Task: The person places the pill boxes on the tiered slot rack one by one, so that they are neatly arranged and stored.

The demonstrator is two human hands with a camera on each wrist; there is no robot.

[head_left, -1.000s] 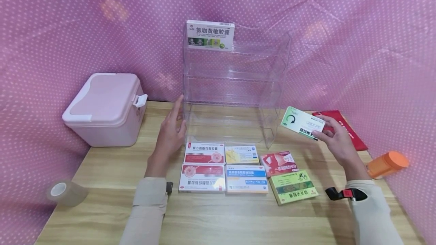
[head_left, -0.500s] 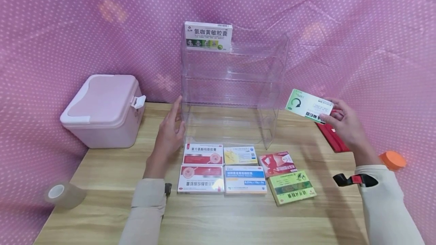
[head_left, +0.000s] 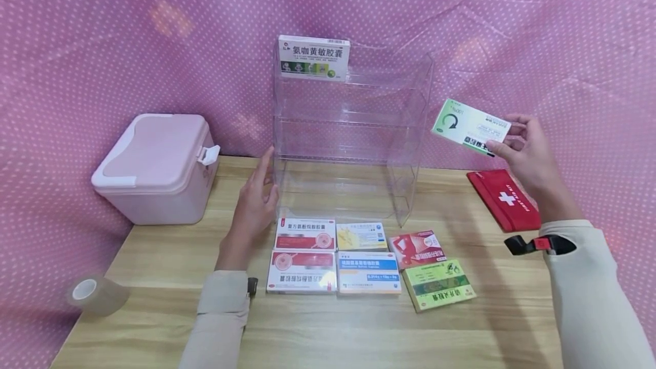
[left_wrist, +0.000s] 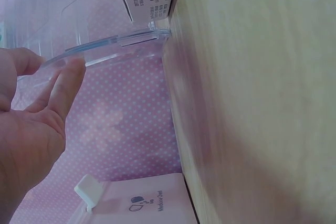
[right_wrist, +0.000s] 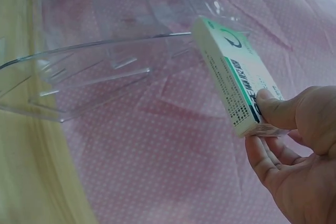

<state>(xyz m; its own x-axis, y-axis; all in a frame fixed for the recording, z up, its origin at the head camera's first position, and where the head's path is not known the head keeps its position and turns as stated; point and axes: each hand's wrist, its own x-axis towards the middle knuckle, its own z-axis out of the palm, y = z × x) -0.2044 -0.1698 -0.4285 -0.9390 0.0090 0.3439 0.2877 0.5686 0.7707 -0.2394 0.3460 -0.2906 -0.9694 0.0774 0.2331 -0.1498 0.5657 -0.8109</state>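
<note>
Green-and-white box [head_left: 471,127], pinched by one end in our right hand [head_left: 535,155], is raised just right of the clear rack [head_left: 353,118], probably so its other end is free. Our left hand [head_left: 252,201], fingers extended, touches the rack's side, perhaps steadying it; six cartons [head_left: 369,272] crowd its front.

1. Place: curtained tabletop set-up resembling a small pharmacy display; wider setting cannot be told.
2. Pink dotted cloth [head_left: 205,33], top and both sides of frame.
3. Wood-grain tabletop [head_left: 359,332], lower frame.
4. Clear tiered rack [head_left: 348,117], centre.
5. Medicine cartons [head_left: 369,273], lower centre.
6. Pink box [head_left: 154,152] lettered "Medicine Chest", left.
7. Red "First Aid Kit" pouch [head_left: 504,199], right.
</note>
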